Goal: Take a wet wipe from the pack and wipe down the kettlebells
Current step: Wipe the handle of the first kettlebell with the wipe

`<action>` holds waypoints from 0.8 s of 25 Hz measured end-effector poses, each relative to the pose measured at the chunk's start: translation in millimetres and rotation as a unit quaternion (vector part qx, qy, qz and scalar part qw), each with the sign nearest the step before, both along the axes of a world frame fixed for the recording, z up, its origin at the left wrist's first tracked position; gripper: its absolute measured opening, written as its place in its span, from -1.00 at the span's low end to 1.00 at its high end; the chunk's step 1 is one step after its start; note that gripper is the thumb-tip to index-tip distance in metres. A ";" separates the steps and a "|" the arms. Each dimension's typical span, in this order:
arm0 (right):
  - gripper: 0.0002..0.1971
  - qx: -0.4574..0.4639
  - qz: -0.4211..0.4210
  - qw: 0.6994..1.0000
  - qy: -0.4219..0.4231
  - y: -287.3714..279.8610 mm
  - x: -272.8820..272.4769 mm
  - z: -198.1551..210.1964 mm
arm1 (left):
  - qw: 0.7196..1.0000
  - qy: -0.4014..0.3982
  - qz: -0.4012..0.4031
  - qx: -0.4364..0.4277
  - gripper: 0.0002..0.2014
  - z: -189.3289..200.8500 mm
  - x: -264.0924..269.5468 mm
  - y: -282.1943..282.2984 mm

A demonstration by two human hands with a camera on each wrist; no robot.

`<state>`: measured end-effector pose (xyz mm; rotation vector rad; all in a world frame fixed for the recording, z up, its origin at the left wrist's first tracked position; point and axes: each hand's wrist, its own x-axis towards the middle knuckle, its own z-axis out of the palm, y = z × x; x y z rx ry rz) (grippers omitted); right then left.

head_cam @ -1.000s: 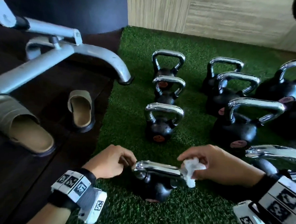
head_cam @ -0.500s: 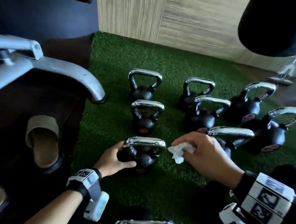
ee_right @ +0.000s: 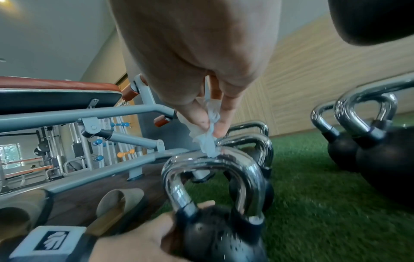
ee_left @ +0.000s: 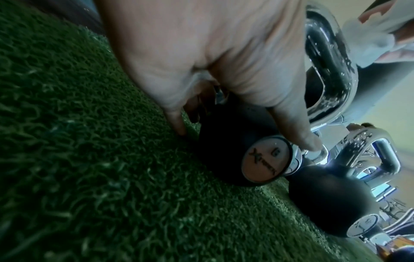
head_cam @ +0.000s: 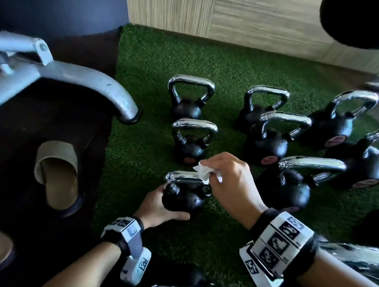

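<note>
Turf (head_cam: 244, 64) carries the kettlebells, which are set out in rows running back toward the wood-panelled wall (head_cam: 247, 16). The nearest small kettlebell (head_cam: 181, 200) is cupped at its black ball by the left hand (head_cam: 158, 208), fingers and thumb curled round it; in the left wrist view a fingertip is seen touching the turf beside the ball, and the round label on the ball's front is turned toward the camera. Whether the ball is tilted or lifted cannot be told.

A crumpled white wipe (head_cam: 203, 173) is pinched between thumb and fingers of the right hand (head_cam: 228, 181), and its loose end is pressed on the top of the chrome handle (ee_right: 215, 159), toward that handle's right end. Droplets are visible on the handle and on the ball. The pack of wipes is not seen in any view.

Two more small kettlebells (head_cam: 189, 141) stand upright in a line behind the held one, near the turf's left edge. Larger kettlebells (head_cam: 271, 139) are grouped to the right, close together, reaching toward the turf's right side. Another chrome handle is cut off by the bottom edge of the head view.

Beyond the turf's left edge, a grey bench leg (head_cam: 94, 80) ends in a foot just beside the turf, and a slipper (head_cam: 56, 175) lies on the dark floor (head_cam: 12, 154).
</note>
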<state>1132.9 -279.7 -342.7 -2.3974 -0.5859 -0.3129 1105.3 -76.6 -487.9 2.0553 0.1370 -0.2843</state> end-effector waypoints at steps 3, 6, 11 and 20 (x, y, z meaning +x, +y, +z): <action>-0.61 0.003 0.001 1.000 0.004 -2.6 -5.3 -18.8 | 1.000 -0.009 0.029 -0.001 -0.25 -9.4 2.4 -4.5; -0.58 -0.026 0.015 0.999 -0.032 -3.2 -6.9 -30.9 | 0.999 -0.016 0.035 -0.004 -0.27 -18.3 1.7 -6.2; -0.58 -0.163 0.100 0.977 -0.091 5.2 -10.8 -34.8 | 0.998 -0.046 0.048 -0.018 -0.32 -17.7 -1.7 -9.7; -0.63 -0.065 0.023 0.992 -0.101 -18.0 -12.9 -53.7 | 0.997 -0.062 0.048 -0.020 -0.30 -15.4 -3.2 -9.1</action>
